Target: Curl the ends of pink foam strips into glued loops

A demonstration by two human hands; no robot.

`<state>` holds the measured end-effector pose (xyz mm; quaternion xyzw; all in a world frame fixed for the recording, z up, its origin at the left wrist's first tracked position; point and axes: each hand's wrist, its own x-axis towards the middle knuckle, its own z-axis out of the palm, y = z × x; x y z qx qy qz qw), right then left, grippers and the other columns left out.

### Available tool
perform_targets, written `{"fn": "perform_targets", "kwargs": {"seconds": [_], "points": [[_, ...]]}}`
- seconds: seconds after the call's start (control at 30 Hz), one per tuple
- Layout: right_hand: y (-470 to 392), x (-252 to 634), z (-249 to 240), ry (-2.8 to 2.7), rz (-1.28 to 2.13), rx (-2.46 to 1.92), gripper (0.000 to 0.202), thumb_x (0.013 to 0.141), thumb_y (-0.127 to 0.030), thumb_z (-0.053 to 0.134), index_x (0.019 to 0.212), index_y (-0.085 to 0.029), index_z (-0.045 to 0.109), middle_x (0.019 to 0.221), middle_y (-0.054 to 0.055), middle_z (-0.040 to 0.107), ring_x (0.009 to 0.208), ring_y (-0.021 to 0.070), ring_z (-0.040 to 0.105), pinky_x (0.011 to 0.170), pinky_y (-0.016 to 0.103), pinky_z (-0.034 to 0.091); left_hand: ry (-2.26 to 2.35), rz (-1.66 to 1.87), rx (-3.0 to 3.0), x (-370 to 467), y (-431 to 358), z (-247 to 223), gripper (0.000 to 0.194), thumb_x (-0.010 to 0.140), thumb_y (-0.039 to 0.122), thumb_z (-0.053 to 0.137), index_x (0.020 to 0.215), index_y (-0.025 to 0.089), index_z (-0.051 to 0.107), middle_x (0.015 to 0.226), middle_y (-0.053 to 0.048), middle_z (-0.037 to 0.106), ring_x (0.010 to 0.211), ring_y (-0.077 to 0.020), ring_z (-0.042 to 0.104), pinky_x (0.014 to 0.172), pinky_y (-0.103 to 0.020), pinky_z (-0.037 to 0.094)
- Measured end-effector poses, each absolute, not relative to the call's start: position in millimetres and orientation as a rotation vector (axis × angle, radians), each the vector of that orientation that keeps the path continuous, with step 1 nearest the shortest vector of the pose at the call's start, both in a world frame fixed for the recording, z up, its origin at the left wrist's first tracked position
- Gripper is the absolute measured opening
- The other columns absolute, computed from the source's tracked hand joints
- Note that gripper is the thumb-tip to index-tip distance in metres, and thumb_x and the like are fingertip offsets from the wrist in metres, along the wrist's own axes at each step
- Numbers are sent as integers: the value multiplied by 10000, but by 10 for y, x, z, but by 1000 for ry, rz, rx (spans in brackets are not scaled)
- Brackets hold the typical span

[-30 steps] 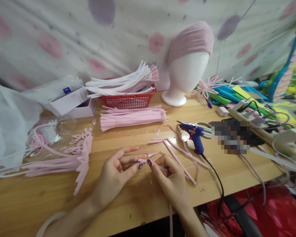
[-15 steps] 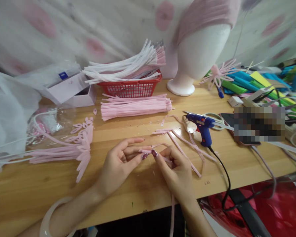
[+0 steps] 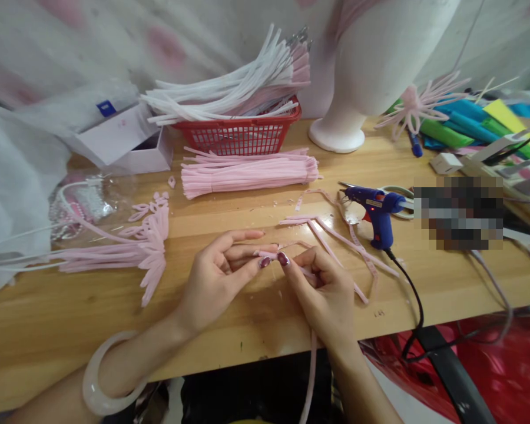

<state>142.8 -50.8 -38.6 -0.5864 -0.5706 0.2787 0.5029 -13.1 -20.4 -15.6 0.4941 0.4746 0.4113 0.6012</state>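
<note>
Between my thumbs and fingers, near the middle of the table, I pinch a pink pipe cleaner [image 3: 310, 377]. My left hand [image 3: 223, 274] grips its short end. Close beside it, my right hand [image 3: 324, 282] is closed on the same stem, whose long tail hangs past the table's front edge. Several loose pink pipe cleaners [image 3: 335, 259] lie just right of my hands. Behind them runs a thin pink measuring tape [image 3: 357, 238], partly covered. A blue hot glue gun [image 3: 375, 206] stands to the right with a small red light showing.
At the back are a red basket [image 3: 238, 138] of white and pink pipe cleaners, a pink bundle [image 3: 251, 174] and a white foam head [image 3: 344, 118]. Pink looped pipe-cleaner pieces [image 3: 152, 247] lie left. The glue gun's black cord [image 3: 417, 294] crosses the front edge.
The camera view has tilted and shifted slightly, so the table things appear higher. Both hands keep their pinch on the pipe cleaner, with hardly any movement.
</note>
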Motion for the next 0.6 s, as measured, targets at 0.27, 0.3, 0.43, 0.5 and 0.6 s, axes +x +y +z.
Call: {"fn": "perform_targets", "kwargs": {"seconds": [0.27, 0.3, 0.43, 0.5, 0.6], "points": [[-510, 1415, -371, -1382, 659, -1414, 302, 879, -279, 630, 620, -182, 508, 524, -64, 386, 455, 67, 316, 428, 233, 223, 1072, 974, 1124, -133, -195, -156, 276, 782, 197, 709, 1040, 191, 609, 963, -39, 778, 926, -201, 728, 827, -268, 577], [-511, 1416, -368, -1383, 660, -1416, 304, 878, -280, 631, 619, -182, 507, 525, -63, 385, 456, 68, 316, 430, 233, 224, 1079, 974, 1120, -132, -193, -153, 279, 777, 206, 716, 1035, 190, 613, 960, -42, 778, 927, -206, 728, 830, -275, 577], [-513, 1416, -363, -1376, 682, -1416, 302, 881, -281, 629, 624, -182, 504, 527, -65, 377, 460, 69, 315, 434, 230, 230, 1108, 967, 1115, -131, -189, -153, 295, 760, 245, 741, 1025, 188, 623, 959, -54, 778, 928, -222, 727, 838, -299, 575], [-513, 1412, -369, -1379, 691, -1408, 304, 882, -281, 629, 626, -182, 500, 529, -66, 374, 461, 68, 314, 438, 227, 241, 1112, 965, 1123, -134, -190, -160, 286, 764, 246, 740, 1019, 189, 624, 952, -51, 779, 931, -221, 726, 839, -297, 572], [-514, 1421, -389, -1387, 724, -1397, 307, 893, -302, 618, 633, -187, 503, 531, -62, 382, 460, 77, 336, 445, 224, 276, 1109, 961, 1149, -143, -185, -162, 261, 786, 239, 722, 1021, 191, 621, 923, -42, 783, 918, -210, 729, 817, -275, 571]]}}
